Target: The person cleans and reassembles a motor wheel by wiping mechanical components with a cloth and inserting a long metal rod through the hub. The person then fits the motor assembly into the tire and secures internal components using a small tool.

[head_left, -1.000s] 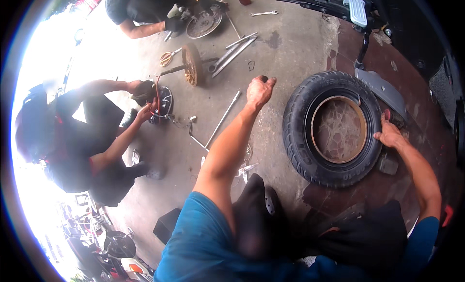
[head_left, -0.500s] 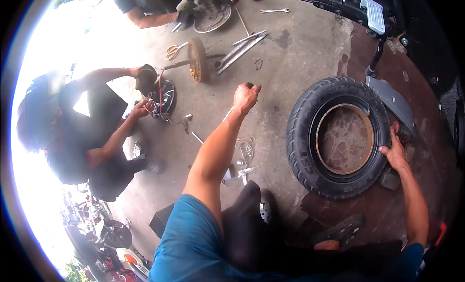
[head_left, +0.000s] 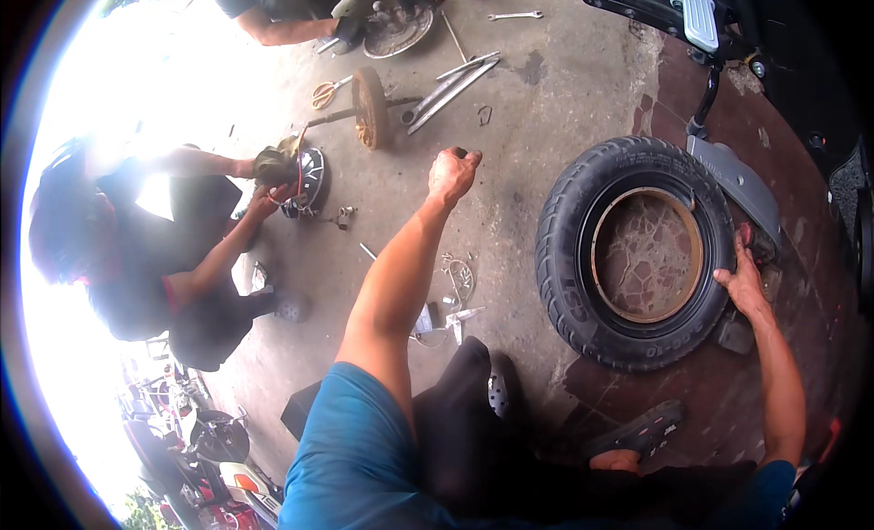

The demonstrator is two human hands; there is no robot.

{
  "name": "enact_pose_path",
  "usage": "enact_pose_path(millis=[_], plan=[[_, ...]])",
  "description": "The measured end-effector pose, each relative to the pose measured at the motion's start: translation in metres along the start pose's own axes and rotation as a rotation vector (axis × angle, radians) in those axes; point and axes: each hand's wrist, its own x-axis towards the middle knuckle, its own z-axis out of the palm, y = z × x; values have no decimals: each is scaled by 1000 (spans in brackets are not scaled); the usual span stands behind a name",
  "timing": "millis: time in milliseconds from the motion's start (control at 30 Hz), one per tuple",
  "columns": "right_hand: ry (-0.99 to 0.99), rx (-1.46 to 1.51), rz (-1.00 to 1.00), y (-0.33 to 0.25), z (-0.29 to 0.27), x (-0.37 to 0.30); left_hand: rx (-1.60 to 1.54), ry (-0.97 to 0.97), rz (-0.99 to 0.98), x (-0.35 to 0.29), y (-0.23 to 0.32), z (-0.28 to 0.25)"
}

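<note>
Plenty of clutter surrounds the tyre [head_left: 570, 257], which sits on the right side of this workspace, near the parked machine. That machine's grey cover [head_left: 736, 186] is just beside the tyre's upper right edge, hemming it in, with a pale footrest [head_left: 699, 18] beyond. A small block [head_left: 736, 333] sits close to the lower right edge, and the person's own sandalled foot [head_left: 637, 434] is near the bottom. I can't tell whether the tyre lies quite flat.

The right hand [head_left: 748, 282] has it by the right edge, thumb on the sidewall, fingers partly spread along the outside. The left hand [head_left: 452, 173] is stretched out over the concrete floor [head_left: 523, 198], well apart from the tyre, fingers curled inward; I can't see whether anything is in them.

Past the left hand lie a bent wire loop [head_left: 484, 116], long steel levers [head_left: 460, 93], a wrench [head_left: 515, 16], orange-handled scissors [head_left: 324, 95] and a rusty hub [head_left: 369, 116] on its shaft. Loose metal parts [head_left: 462, 322] are scattered by the person's knee. A co-worker [head_left: 137, 257] on the left handles a wired round part [head_left: 310, 182].

As for containers, a round metal dish [head_left: 396, 49] by another worker's glove [head_left: 348, 34] has lumpy pieces in it. Inside the tyre is a rust-coloured ring [head_left: 697, 261], the patterned ground showing through.
</note>
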Motion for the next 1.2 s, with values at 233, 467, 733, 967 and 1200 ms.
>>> enact_pose_path(millis=[233, 467, 733, 967, 1200], plan=[[-17, -7, 5, -4, 2, 1, -141, 117, -34, 44, -22, -21], [-27, -10, 23, -5, -3, -2, -221, 119, -28, 62, -16, -25], [-28, -7, 18, -12, -4, -4, -262, 165, 76, 66, -22, -21], [-31, -5, 26, -9, -4, -2, -163, 93, -40, 58, -24, -17], [-27, -6, 17, -3, -3, -3, -168, 97, -30, 56, -20, -18]])
